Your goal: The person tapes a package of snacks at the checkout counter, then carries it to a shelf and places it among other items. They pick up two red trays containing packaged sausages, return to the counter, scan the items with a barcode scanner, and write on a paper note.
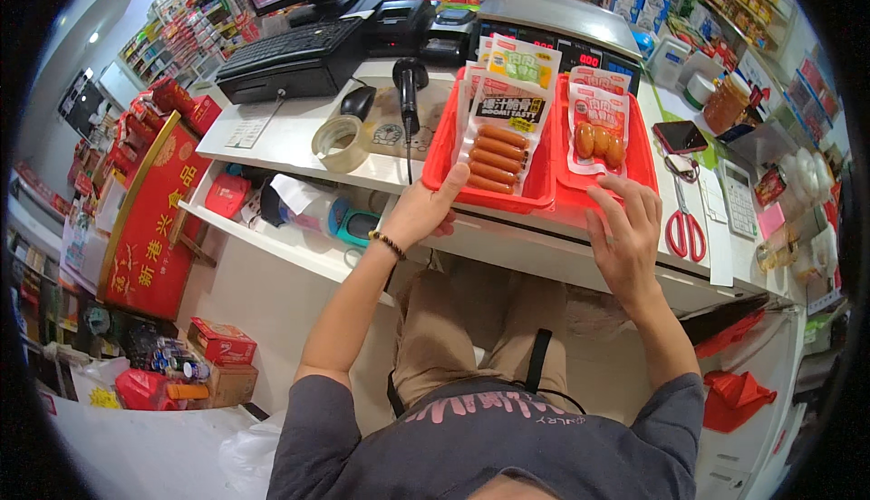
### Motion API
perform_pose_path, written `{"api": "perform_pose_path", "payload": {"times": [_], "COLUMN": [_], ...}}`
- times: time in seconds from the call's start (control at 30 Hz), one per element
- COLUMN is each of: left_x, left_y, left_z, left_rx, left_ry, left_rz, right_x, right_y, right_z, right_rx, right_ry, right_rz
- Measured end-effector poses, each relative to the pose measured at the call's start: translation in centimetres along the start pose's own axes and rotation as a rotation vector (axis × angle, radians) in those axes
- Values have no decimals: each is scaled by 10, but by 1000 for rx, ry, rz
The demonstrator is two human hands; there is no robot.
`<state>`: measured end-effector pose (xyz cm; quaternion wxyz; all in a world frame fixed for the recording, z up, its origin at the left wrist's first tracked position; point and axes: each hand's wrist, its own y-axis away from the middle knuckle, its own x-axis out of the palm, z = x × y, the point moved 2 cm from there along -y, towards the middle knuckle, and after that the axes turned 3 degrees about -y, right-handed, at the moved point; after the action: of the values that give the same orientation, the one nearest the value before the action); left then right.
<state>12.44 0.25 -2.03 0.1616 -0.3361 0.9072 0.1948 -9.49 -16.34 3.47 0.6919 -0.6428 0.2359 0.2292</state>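
Observation:
Two red plastic baskets stand side by side at the counter's front edge. In the left basket point(441, 160) are upright packs of sausages, the front sausage pack point(500, 151) showing a row of long brown sausages. Flatter in the right basket point(642, 151) lie smaller packs, the top small sausage pack point(598, 133) red and white with short plump sausages. My left hand point(419, 214) grips the left basket's front left corner, thumb up on the rim and fingers below. By the right basket's front edge is my right hand point(630, 233), fingers bent and apart, fingertips close to the small pack's lower edge.
Behind the baskets is a weighing scale point(562, 15). Leftward are a barcode scanner point(410, 92), a tape roll point(342, 144), a mouse point(358, 101) and a keyboard point(288, 51). An open drawer point(299, 244) juts out below. Scissors point(684, 228) and a phone point(680, 136) lie at right.

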Motion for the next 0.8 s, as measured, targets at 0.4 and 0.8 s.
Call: {"api": "perform_pose_path", "payload": {"times": [0.4,0.8], "left_x": [11,48], "left_y": [-3,-20], "left_z": [-53,-72], "left_rx": [658,436], "left_ry": [-569,-612], "left_rz": [-667,-637], "right_x": [43,93], "right_y": [-84,-119], "right_z": [-28,-35], "right_rx": [138,276], "right_ry": [-207,-82], "right_rz": [-50,161]}}
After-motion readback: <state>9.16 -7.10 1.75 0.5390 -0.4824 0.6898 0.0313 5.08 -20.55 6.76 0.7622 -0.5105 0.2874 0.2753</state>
